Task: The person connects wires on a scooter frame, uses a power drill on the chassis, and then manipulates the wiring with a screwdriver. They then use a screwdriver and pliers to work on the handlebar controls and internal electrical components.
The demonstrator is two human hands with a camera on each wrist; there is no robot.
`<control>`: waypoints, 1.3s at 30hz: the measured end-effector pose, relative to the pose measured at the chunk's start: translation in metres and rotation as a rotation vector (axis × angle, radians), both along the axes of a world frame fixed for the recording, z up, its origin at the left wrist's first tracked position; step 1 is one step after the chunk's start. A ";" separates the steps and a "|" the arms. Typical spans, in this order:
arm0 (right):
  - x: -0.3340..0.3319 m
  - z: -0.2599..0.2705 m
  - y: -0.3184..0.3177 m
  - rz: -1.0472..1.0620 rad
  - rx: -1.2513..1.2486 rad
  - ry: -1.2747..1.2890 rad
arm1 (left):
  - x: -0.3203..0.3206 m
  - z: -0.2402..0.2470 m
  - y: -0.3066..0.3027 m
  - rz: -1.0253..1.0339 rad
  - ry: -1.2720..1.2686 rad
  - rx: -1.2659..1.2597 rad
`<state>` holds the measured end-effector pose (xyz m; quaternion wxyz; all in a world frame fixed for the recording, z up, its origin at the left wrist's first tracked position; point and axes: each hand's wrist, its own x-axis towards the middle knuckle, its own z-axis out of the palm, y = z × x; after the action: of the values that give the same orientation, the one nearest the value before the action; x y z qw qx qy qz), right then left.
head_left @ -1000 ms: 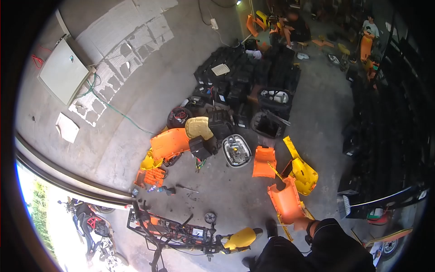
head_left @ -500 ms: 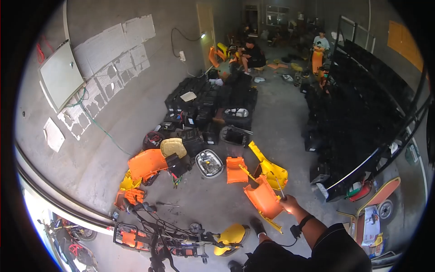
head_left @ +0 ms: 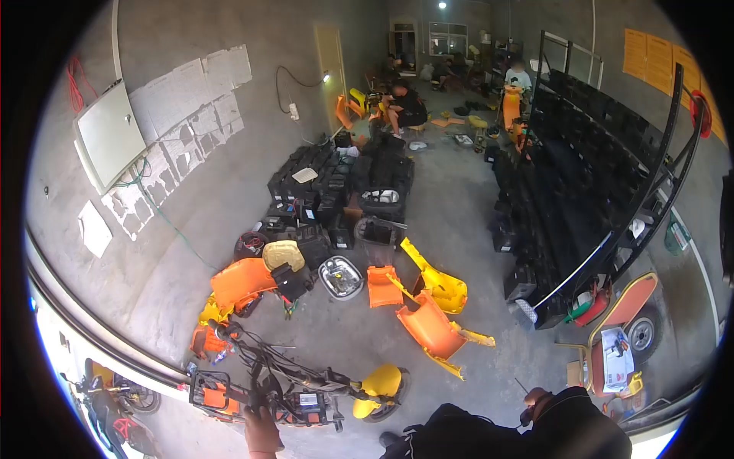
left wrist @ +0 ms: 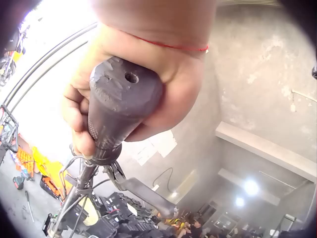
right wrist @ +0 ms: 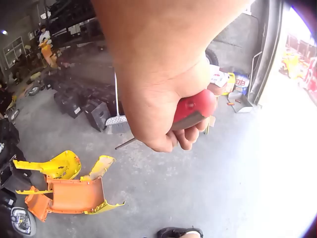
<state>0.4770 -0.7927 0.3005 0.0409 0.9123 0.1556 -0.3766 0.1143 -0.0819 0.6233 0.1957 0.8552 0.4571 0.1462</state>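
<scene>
In the left wrist view my left hand [left wrist: 173, 84] curls round the black rubber grip [left wrist: 119, 99] of a handlebar, a lever [left wrist: 148, 196] just beyond it. The head view has this left hand [head_left: 262, 432] at the stripped scooter frame, whose front fender [head_left: 378, 390] is yellow. My right hand [right wrist: 158, 104] holds a screwdriver by its red and grey handle [right wrist: 195, 106], the thin shaft [right wrist: 126, 144] pointing out past the hand. In the head view the right hand [head_left: 537, 399] is low at the right, away from the scooter.
Orange panels [head_left: 432, 329] and a yellow panel [head_left: 443, 289] lie on the floor ahead. Black boxes [head_left: 306, 180] are stacked behind them, and more line the right side by a metal rack [head_left: 665, 153]. A chair [head_left: 623, 306] stands at right. People sit farther back.
The head view has tilted up. My left hand has come into view at the handlebar. My right hand, with the screwdriver, has moved away from the orange and yellow panels.
</scene>
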 end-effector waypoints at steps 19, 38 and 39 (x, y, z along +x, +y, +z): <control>0.046 -0.092 -0.010 0.156 0.178 0.437 | -0.025 0.024 -0.079 0.585 -0.962 -0.850; 0.035 -0.042 0.211 0.240 0.278 0.396 | -0.390 -0.286 -0.563 1.104 -0.594 -1.256; 0.021 -0.029 0.241 -0.079 0.149 0.438 | -0.399 -0.303 -0.562 1.165 -0.808 -1.278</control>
<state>0.4982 -0.5517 0.2714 -0.0762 0.8146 0.1524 -0.5545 -0.2848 -0.6438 0.3203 0.6655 0.1095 0.7023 0.2279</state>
